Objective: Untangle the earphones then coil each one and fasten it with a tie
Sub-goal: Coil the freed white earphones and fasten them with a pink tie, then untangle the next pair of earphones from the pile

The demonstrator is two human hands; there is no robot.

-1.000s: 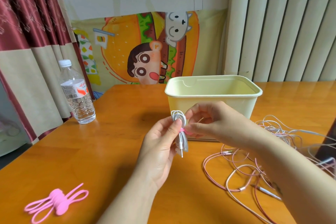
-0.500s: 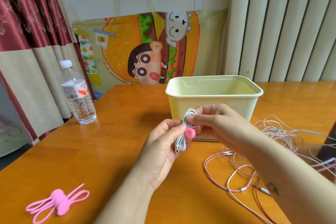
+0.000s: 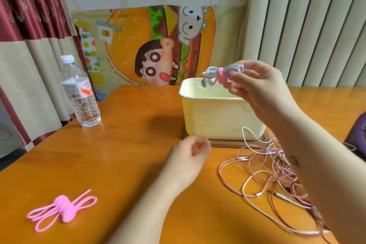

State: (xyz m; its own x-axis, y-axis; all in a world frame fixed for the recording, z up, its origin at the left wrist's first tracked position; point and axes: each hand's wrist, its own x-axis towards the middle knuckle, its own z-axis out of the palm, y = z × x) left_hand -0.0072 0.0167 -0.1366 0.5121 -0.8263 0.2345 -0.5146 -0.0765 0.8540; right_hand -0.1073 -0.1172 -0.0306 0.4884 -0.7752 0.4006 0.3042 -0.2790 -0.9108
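Ties (image 3: 63,207), one pink bundle, 7 o'clock; tangle (image 3: 277,174), one, 4 o'clock; left hand (image 3: 188,156), loosely curled, empty. Right hand (image 3: 257,89) pinches one tied coil (image 3: 212,70) over one bin (image 3: 213,119), 1 o'clock; bottle (image 3: 81,93), one, 10 o'clock. Earlier both hands held the coil, lower.

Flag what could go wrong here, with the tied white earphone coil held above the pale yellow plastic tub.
1. The right hand pinches only one end of the coiled white earphones, so they might slip and miss the pale yellow plastic tub.
2. An earbud and plug stick out beyond the pink silicone tie and may snag the rim.
3. The right forearm hangs over the tangled pink and white cables and could drag them.
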